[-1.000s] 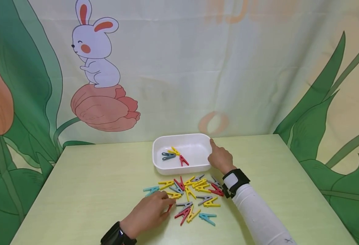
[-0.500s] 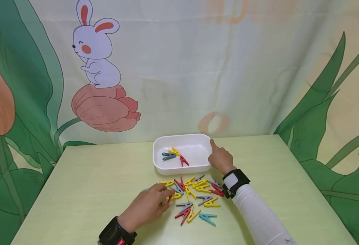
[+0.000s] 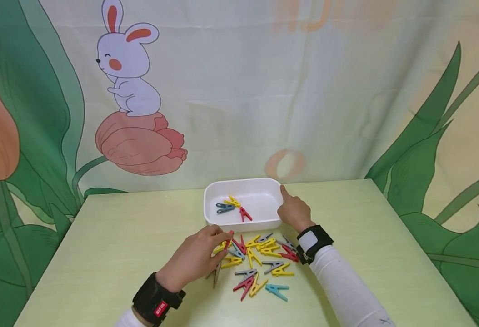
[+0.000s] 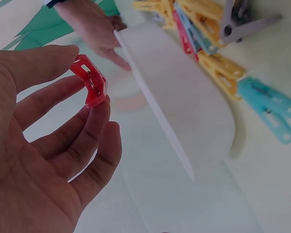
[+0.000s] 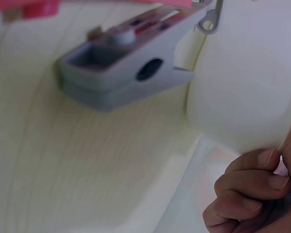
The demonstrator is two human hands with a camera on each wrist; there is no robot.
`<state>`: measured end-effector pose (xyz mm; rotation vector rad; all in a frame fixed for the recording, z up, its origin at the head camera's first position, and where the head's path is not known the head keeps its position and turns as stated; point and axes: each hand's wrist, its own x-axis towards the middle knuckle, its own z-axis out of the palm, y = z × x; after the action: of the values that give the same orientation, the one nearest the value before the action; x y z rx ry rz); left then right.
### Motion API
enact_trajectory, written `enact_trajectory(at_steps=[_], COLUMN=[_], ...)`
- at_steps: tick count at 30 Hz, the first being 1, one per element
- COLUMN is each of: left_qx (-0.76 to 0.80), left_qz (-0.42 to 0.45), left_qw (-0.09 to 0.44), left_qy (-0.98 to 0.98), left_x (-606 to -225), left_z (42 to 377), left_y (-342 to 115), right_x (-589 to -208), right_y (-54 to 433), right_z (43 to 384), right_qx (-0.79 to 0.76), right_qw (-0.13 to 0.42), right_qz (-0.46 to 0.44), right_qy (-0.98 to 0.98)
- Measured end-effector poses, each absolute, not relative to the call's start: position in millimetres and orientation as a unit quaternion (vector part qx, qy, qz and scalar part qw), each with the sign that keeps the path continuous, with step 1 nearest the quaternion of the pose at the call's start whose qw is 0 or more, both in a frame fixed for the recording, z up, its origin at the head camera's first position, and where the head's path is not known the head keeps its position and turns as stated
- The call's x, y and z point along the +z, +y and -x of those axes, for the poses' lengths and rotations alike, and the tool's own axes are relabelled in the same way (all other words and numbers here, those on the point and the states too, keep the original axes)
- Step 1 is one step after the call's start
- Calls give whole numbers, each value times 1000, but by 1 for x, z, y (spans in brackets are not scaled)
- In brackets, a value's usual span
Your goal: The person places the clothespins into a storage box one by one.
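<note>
My left hand (image 3: 194,256) pinches a red clothespin (image 4: 101,91) between thumb and fingers, above the left side of the pile and just short of the white tray (image 3: 247,225). In the left wrist view its other fingers are loosely bent. My right hand (image 3: 294,211) grips the tray at its right end, index finger at the back corner. The right wrist view shows that hand's curled fingers (image 5: 247,182) against the tray's edge. In the tray lie a yellow clothespin (image 3: 233,201), a dark grey one (image 3: 225,208) and a red one (image 3: 245,214).
Several yellow, red, grey and blue clothespins lie in front of the tray, among them a blue one (image 3: 278,290) at the near right. A grey clothespin (image 5: 116,63) looms close in the right wrist view. A printed curtain (image 3: 231,113) hangs behind the table.
My left hand has lifted the red clothespin from the near left of the pile and carried it forward toward the tray. My right hand and the tray have stayed put.
</note>
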<state>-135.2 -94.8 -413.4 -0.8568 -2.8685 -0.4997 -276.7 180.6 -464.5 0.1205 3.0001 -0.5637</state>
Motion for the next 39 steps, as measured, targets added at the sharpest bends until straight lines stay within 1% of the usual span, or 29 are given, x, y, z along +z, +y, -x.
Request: enact_trajectory(at_steps=[6, 9, 17, 26, 39], left_qx=[-164, -169, -177, -187, -201], left_qz=[274, 270, 306, 292, 288], left_qw=[98, 106, 148, 135, 133], left_qy=[-943, -942, -924, -928, -927], left_x=[-398, -391, -378, -371, -369], left_z=[144, 147, 156, 169, 190], left_y=[-95, -95, -90, -82, -80], right_x=[-465, -466, -465, -465, -464], right_y=[181, 181, 181, 181, 183], right_z=[277, 277, 278, 277, 277], right_qx=[-182, -177, -183, -186, -187], right_qw=[35, 34, 34, 36, 36], right_qz=[-34, -34, -39, -38, -30], right_qy=[982, 983, 982, 981, 981])
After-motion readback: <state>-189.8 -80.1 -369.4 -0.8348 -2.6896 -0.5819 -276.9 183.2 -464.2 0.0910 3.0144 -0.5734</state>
